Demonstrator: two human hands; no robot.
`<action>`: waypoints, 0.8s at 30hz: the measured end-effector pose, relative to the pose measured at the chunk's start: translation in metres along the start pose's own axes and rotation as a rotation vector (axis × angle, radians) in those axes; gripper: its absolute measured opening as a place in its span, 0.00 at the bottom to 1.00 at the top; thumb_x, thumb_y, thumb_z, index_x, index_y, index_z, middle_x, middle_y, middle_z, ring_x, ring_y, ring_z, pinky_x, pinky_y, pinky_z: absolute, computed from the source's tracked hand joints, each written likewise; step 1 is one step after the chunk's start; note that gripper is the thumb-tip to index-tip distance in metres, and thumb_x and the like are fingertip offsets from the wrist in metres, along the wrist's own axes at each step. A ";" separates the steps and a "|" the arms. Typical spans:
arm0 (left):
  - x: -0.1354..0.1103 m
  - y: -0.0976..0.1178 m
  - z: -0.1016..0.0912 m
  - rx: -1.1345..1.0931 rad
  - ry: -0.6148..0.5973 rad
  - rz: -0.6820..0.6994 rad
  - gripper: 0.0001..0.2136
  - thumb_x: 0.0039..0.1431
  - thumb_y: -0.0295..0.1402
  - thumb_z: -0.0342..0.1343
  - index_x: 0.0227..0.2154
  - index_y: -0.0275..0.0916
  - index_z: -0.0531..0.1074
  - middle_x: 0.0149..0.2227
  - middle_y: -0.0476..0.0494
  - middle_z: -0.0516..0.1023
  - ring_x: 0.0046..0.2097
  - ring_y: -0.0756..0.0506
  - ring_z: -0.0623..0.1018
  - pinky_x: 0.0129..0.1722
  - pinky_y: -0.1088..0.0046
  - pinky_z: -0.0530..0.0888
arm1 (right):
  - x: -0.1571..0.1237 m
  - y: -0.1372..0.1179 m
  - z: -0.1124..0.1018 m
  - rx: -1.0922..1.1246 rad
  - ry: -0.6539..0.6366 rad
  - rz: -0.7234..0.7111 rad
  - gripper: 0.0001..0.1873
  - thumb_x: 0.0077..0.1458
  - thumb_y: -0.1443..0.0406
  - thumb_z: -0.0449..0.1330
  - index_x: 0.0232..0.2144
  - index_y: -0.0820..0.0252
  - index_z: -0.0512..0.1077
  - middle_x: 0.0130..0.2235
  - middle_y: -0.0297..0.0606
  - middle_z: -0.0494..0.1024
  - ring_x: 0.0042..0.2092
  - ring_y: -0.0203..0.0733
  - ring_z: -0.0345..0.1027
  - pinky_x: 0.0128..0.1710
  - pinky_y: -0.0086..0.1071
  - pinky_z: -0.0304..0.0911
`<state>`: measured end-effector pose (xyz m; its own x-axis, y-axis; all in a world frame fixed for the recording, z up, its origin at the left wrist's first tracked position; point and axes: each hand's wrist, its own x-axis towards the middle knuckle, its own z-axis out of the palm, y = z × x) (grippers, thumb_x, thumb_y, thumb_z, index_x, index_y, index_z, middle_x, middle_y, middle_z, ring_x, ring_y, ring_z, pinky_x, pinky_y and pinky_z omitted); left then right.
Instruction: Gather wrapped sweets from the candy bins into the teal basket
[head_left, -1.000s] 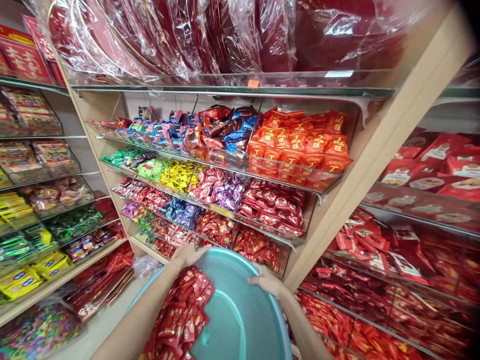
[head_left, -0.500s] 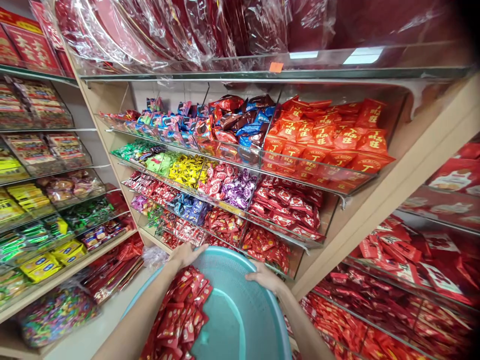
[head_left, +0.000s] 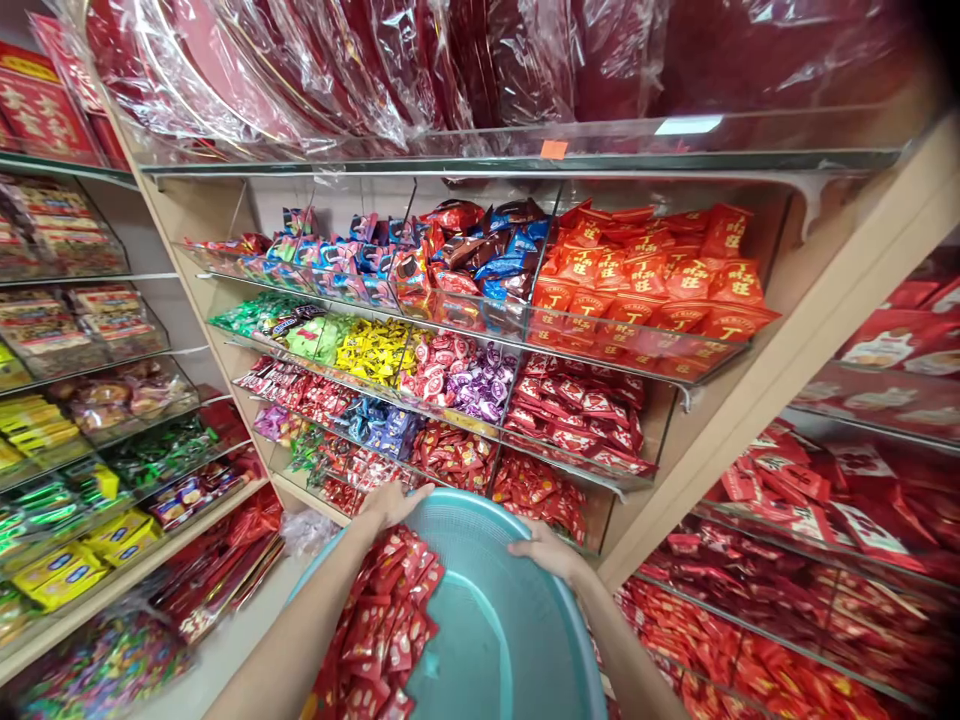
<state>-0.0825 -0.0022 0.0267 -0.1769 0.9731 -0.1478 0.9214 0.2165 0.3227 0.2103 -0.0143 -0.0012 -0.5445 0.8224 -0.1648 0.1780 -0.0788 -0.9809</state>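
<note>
A teal plastic basin [head_left: 472,655] with perforated sides tilts in front of me at the bottom of the view. My left hand [head_left: 391,507] is closed over its far rim on the left. On the right, my right hand [head_left: 551,552] grips the same rim, with the thumb inside. Small red candy packets [head_left: 386,625] are heaped along the basin's left side, partly behind my left forearm; its right side shows bare plastic. Just beyond the rim, similar red packets [head_left: 540,492] lie in the lowest shelf compartment.
Glass-fronted shelves [head_left: 600,465] of wrapped sweets rise right behind the basin. Orange-red snack bags [head_left: 652,265] fill an upper compartment. A wooden upright [head_left: 765,385] slants down at the right, with more red packets past it. A bag of colourful sweets [head_left: 105,650] sits low at the left.
The basin and both hands have shifted slightly to the right in view, while the shelves at the left have slid a little left. Both hands keep their hold on the rim.
</note>
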 end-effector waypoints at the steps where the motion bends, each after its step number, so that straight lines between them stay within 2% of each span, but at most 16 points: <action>1: 0.003 0.000 -0.001 -0.004 -0.005 0.009 0.36 0.38 0.63 0.33 0.29 0.36 0.71 0.35 0.33 0.75 0.38 0.37 0.74 0.34 0.66 0.67 | 0.002 -0.001 0.001 -0.005 0.012 0.000 0.19 0.37 0.67 0.56 0.37 0.61 0.67 0.30 0.32 0.72 0.28 0.35 0.63 0.29 0.29 0.59; 5: 0.019 -0.004 -0.009 -0.029 -0.062 0.037 0.37 0.37 0.63 0.33 0.32 0.36 0.71 0.38 0.32 0.74 0.40 0.37 0.73 0.34 0.67 0.67 | 0.010 -0.008 0.005 -0.027 0.071 0.037 0.16 0.36 0.66 0.57 0.32 0.63 0.69 0.27 0.31 0.72 0.26 0.34 0.62 0.27 0.28 0.58; 8: 0.033 -0.011 -0.019 -0.076 -0.107 0.094 0.36 0.38 0.63 0.35 0.34 0.36 0.71 0.40 0.33 0.73 0.41 0.38 0.73 0.35 0.68 0.67 | 0.018 -0.011 0.011 -0.022 0.109 0.045 0.16 0.36 0.65 0.57 0.33 0.62 0.68 0.27 0.32 0.72 0.26 0.34 0.63 0.27 0.28 0.59; 11: 0.048 -0.020 -0.027 -0.143 -0.198 0.197 0.34 0.40 0.61 0.37 0.32 0.37 0.72 0.38 0.37 0.75 0.40 0.40 0.73 0.36 0.71 0.67 | 0.026 -0.009 0.020 -0.006 0.137 0.040 0.16 0.36 0.65 0.57 0.33 0.62 0.68 0.28 0.32 0.72 0.26 0.34 0.63 0.28 0.29 0.59; 14: 0.059 -0.029 -0.030 -0.115 -0.249 0.244 0.33 0.39 0.61 0.37 0.28 0.36 0.73 0.35 0.38 0.76 0.38 0.40 0.74 0.34 0.71 0.67 | 0.032 -0.001 0.031 0.041 0.137 0.030 0.17 0.37 0.64 0.58 0.34 0.61 0.68 0.29 0.32 0.72 0.26 0.34 0.63 0.29 0.30 0.60; 20: 0.066 -0.040 -0.023 0.041 -0.130 0.305 0.34 0.41 0.61 0.34 0.29 0.38 0.73 0.37 0.34 0.75 0.40 0.37 0.73 0.37 0.65 0.66 | 0.037 0.016 0.051 0.060 0.226 0.075 0.18 0.37 0.63 0.58 0.35 0.61 0.68 0.26 0.32 0.72 0.25 0.35 0.63 0.27 0.30 0.60; 24: 0.070 -0.046 -0.017 0.052 -0.091 0.367 0.35 0.42 0.61 0.31 0.29 0.37 0.73 0.36 0.32 0.75 0.40 0.37 0.73 0.37 0.64 0.67 | 0.038 0.016 0.057 0.071 0.247 0.080 0.19 0.37 0.63 0.58 0.36 0.61 0.68 0.27 0.32 0.72 0.25 0.35 0.64 0.27 0.30 0.60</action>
<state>-0.1435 0.0570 0.0177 0.1979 0.9735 -0.1144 0.9344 -0.1521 0.3221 0.1458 -0.0158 -0.0295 -0.3134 0.9237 -0.2205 0.1500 -0.1812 -0.9719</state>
